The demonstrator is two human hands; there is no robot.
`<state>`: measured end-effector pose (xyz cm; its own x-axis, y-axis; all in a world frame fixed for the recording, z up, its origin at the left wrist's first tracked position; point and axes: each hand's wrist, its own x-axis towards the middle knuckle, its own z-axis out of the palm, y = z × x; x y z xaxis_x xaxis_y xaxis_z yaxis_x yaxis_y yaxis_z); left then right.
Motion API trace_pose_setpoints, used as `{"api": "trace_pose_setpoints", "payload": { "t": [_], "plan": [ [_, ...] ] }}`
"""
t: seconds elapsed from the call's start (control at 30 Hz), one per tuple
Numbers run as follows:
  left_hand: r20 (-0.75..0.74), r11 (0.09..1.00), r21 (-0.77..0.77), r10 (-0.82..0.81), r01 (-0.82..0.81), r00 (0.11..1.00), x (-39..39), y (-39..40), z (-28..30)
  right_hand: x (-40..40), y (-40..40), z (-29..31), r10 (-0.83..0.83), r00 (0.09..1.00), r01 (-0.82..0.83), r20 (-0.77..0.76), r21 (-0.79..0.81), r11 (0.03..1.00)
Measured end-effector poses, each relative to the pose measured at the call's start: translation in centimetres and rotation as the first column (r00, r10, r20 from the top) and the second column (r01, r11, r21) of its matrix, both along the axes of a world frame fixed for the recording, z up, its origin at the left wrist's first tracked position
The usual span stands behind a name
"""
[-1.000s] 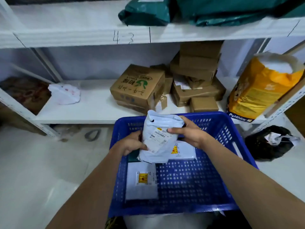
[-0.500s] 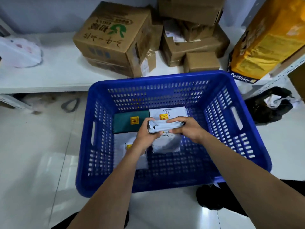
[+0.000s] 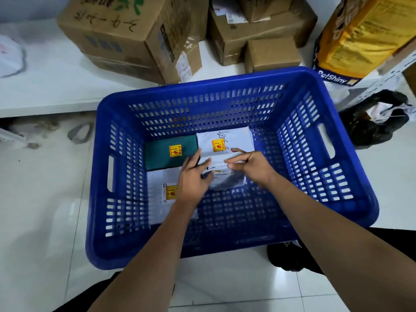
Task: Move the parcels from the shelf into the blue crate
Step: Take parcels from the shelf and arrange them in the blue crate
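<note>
Both hands are reaching down inside the blue crate [image 3: 351, 210]: left hand [image 3: 194, 176] lying spread and right hand [image 3: 252, 164] hanging loose-fingered over a white parcel [image 3: 227, 181], now resting on the crate floor beside a green parcel [image 3: 166, 154].

I'm in a parcel storeroom: taped cardboard boxes [image 3: 135, 34] crowd a white shelf [image 3: 56, 86], labelled mailer bags lie in my blue crate [image 3: 227, 86] on the tiled floor, beside a yellow pet-food sack [image 3: 360, 34].
</note>
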<state>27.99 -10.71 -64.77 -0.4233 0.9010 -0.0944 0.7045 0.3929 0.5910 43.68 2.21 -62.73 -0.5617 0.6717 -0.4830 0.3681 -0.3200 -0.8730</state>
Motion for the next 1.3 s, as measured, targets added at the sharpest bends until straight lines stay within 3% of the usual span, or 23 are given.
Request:
{"api": "trace_pose_setpoints", "payload": {
  "t": [0.07, 0.17, 0.4, 0.53, 0.6, 0.67, 0.7, 0.77, 0.83, 0.9, 1.03, 1.13, 1.23, 1.3],
  "plan": [
    [-0.219, 0.989, 0.103, -0.077, 0.102, 0.973, 1.1, 0.7, 0.7, 0.6, 0.1, -0.2, -0.008, 1.0, 0.008, -0.006, -0.027, 1.0],
    [-0.371, 0.971, 0.12, -0.151, 0.209, 0.916, 2.9, 2.6, 2.0, 1.2, -0.2, -0.3, 0.0, 1.0, -0.001, -0.021, -0.047, 0.999],
    [-0.425, 0.966, -0.224, -0.217, 0.13, 0.879, 5.1, 5.5, 0.8, 2.5, 0.0, -0.6, -0.053, 0.997, 0.052, 0.063, 0.003, 0.999],
    [-0.388, 0.948, -0.299, -0.227, 0.111, 0.893, 5.5, 4.1, -0.5, 2.4, 0.7, 1.3, 0.085, 0.984, -0.072, 0.157, -0.087, 0.994],
    [-0.38, 0.943, -0.313, -0.231, 0.111, 0.896, 5.7, 4.0, -0.7, 1.7, 0.5, 1.5, -0.046, 0.979, 0.021, 0.2, 0.124, 0.992],
    [-0.384, 0.933, -0.345, -0.243, 0.106, 0.891, 5.7, 4.4, -0.7, 0.6, -0.3, 1.0, -0.265, 0.937, 0.107, 0.228, 0.536, 0.837],
    [-0.388, 0.923, -0.368, -0.257, 0.107, 0.885, 5.7, 4.7, -0.7, 0.0, -0.8, 0.6, -0.291, 0.914, 0.024, 0.282, 0.679, 0.734],
    [-0.39, 0.909, -0.399, -0.291, 0.125, 0.874, 5.8, 5.0, -0.7, -1.5, -1.9, -0.7, -0.251, 0.845, -0.23, 0.473, 0.744, 0.628],
    [-0.357, 0.9, -0.411, -0.307, 0.146, 0.882, 5.8, 5.1, -0.7, -2.6, -2.6, -1.7, -0.219, 0.768, -0.336, 0.602, 0.67, 0.662],
    [-0.337, 0.91, -0.386, -0.29, 0.15, 0.896, 5.3, 5.1, -1.4, -3.3, -2.5, -2.7, -0.224, 0.724, -0.307, 0.652, 0.596, 0.742],
    [-0.334, 0.985, -0.083, -0.17, 0.151, 0.927, 5.1, 4.8, -3.0, -3.5, -2.0, -2.9, -0.327, 0.748, 0.014, 0.578, 0.479, 0.878],
    [-0.02, 0.973, 0.065, 0.221, -0.22, 0.975, 6.0, 4.6, -3.0, -3.5, -2.2, -1.9, -0.434, 0.726, 0.258, 0.533, 0.374, 0.891],
    [0.234, 0.867, -0.006, 0.486, -0.498, 0.842, 6.3, 5.3, -2.6, -3.5, -1.6, -1.6, -0.423, 0.711, 0.346, 0.562, 0.245, 0.906],
    [0.352, 0.804, -0.085, 0.578, -0.589, 0.737, 6.1, 5.7, -2.2, -3.2, -0.7, -1.7, -0.324, 0.768, 0.346, 0.552, 0.069, 0.936]
  ]
}}
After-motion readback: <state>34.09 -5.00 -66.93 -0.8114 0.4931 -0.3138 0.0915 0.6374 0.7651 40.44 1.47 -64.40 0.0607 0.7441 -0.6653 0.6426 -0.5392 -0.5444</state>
